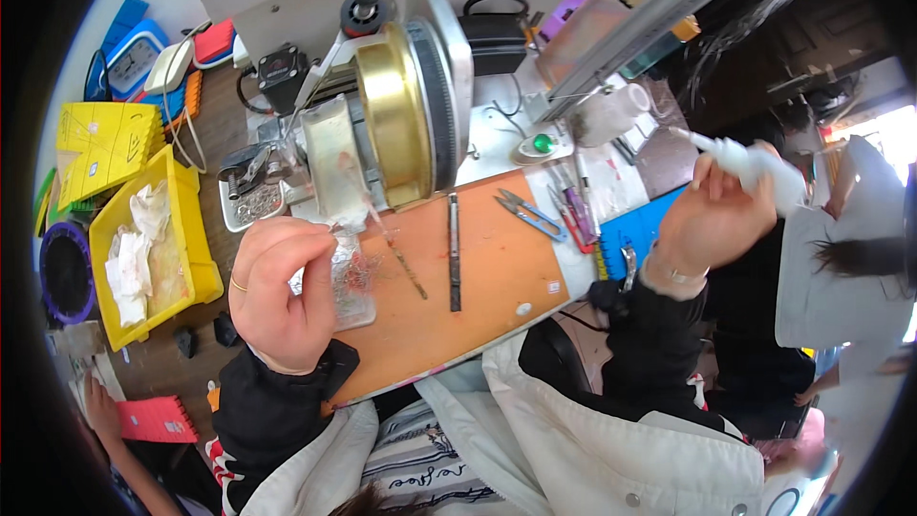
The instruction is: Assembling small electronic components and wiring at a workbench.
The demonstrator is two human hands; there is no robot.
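Note:
My left hand [287, 291] is closed in a pinch above the left part of an orange work mat [497, 258]. Whatever sits between its fingertips is too small to make out. Beneath and beside it, a clear tray [355, 311] holds fine reddish wire-like bits. A thin stained stick [399, 253] lies slanted on the mat, just right of that hand. Raised at the right, my right hand [712, 220] grips a white squeeze bottle [755, 170] with a narrow nozzle pointing up and left. A dark slim tool [454, 253] and blue-handled nippers [530, 215] rest on the mat.
A machine with a brass-coloured drum [392, 115] stands at the back. At the left are a yellow bin [205, 239] with white tissues and a small tray of metal parts [253, 205]. A metal rail [650, 19] slants across the back right. Other people are nearby on both sides.

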